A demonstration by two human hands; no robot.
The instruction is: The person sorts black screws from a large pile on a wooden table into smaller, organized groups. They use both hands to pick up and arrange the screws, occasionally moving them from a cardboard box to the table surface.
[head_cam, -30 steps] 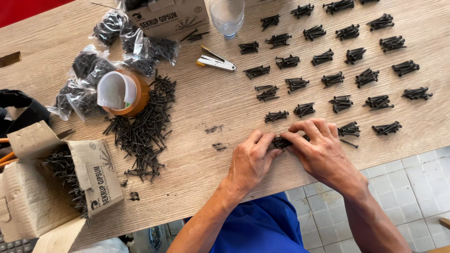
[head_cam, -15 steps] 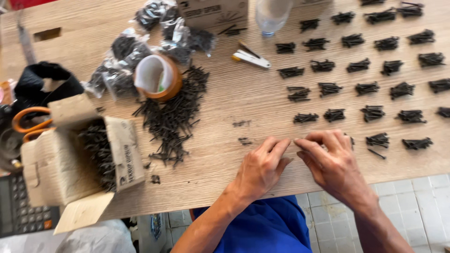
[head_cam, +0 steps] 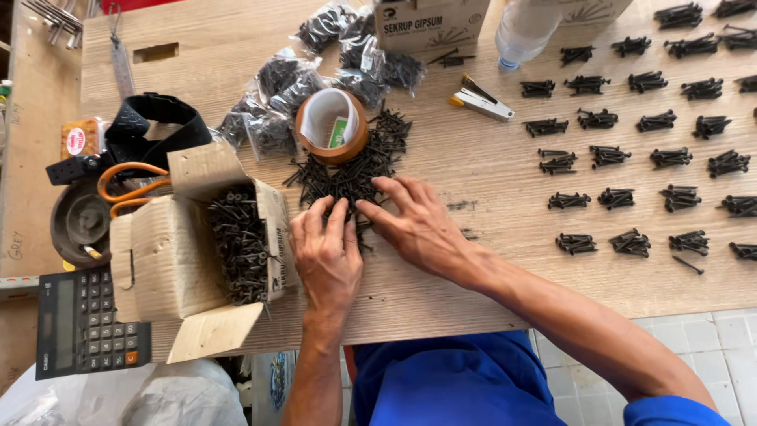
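Observation:
A loose heap of black screws [head_cam: 347, 170] lies on the wooden table [head_cam: 489, 268], just below a brown roll of tape [head_cam: 333, 125]. My left hand [head_cam: 325, 256] rests flat at the heap's near edge, fingers spread over a few screws. My right hand [head_cam: 414, 221] lies beside it, fingertips on the screws. Neither hand grips anything that I can see. To the right, several small bundles of black screws [head_cam: 615, 197] lie in rows.
An open cardboard box of screws [head_cam: 236, 237] stands left of my hands. Bagged screws [head_cam: 276, 102], a second box [head_cam: 430, 24], a stapler [head_cam: 481, 101] and a plastic bottle [head_cam: 524, 28] lie farther back. A calculator [head_cam: 83, 319], orange scissors [head_cam: 126, 189] and a black strap [head_cam: 158, 126] sit at the left.
Both hands have left the rows of bundles at the right and moved left onto the loose heap of screws. The camera has swung left with them.

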